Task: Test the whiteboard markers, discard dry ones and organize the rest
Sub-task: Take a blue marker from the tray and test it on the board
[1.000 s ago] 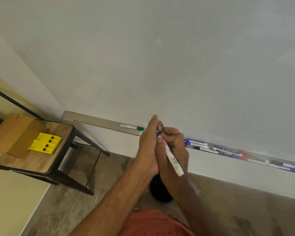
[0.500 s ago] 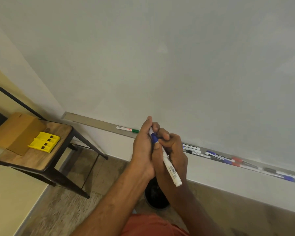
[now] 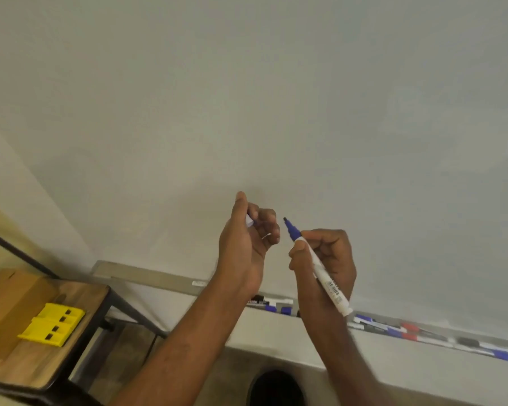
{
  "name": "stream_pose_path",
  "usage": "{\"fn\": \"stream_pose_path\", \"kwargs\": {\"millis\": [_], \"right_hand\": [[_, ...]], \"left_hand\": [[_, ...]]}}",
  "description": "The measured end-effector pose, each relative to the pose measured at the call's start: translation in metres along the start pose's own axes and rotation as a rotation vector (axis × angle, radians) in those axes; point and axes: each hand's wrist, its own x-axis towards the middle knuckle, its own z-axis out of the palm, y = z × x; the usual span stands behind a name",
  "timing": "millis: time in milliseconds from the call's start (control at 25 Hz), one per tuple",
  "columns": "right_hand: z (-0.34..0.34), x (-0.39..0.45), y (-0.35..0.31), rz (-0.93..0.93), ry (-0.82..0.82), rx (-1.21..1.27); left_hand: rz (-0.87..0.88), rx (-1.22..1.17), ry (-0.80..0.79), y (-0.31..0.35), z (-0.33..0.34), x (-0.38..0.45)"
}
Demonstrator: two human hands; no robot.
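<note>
Testing step, marker uncapped. Right hand (image 3: 323, 259) pinches the blue marker (image 3: 317, 266), held in air before the whiteboard (image 3: 276, 98); long axis diagonal, tip up-left toward the board. Left hand (image 3: 247, 244) curls round the cap (image 3: 250, 221). Next, likely: press tip to board, draw a stroke.

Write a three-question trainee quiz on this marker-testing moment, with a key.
1. True or false: the marker in the right hand is uncapped.
2. Which hand holds the cap? A) left hand B) right hand C) neither
3. Fill in: the other markers lie in the ____ under the whiteboard.

Key: 1 true; 2 A; 3 tray.
</note>
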Motion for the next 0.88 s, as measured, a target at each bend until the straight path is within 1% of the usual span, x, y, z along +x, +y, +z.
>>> {"fn": "stream_pose_path", "kwargs": {"millis": [120,240,360,440,480,560,640,680,720,760,880], "right_hand": [[0.011,0.043,-0.01,-0.021,0.058,-0.017],[0.019,0.074,-0.02,-0.091,0.092,-0.006],[0.025,0.105,-0.034,-0.172,0.137,-0.014],[0.026,0.127,-0.045,-0.247,0.16,-0.028],[0.026,0.138,-0.05,-0.287,0.168,-0.053],[0.025,0.159,-0.061,-0.361,0.18,-0.105],[0.025,0.181,-0.072,-0.438,0.194,-0.176],[0.026,0.192,-0.077,-0.481,0.202,-0.221],[0.027,0.201,-0.082,-0.528,0.212,-0.269],[0.027,0.21,-0.086,-0.586,0.229,-0.314],[0.027,0.241,-0.094,-0.788,0.311,-0.454]], "left_hand": [[0.133,0.075,-0.039,0.032,0.018,0.016],[0.261,0.152,-0.11,0.057,0.036,0.028],[0.421,0.326,-0.175,0.075,0.053,0.042],[0.636,0.474,-0.205,0.089,0.065,0.054],[0.784,0.545,-0.222,0.097,0.072,0.059],[1.142,0.692,-0.238,0.116,0.085,0.073],[1.506,0.881,-0.201,0.135,0.1,0.093],[1.634,0.981,-0.156,0.143,0.108,0.104],[1.716,1.069,-0.092,0.149,0.114,0.113],[1.761,1.134,-0.023,0.154,0.12,0.122],[1.776,1.266,0.137,0.16,0.132,0.145]]}}
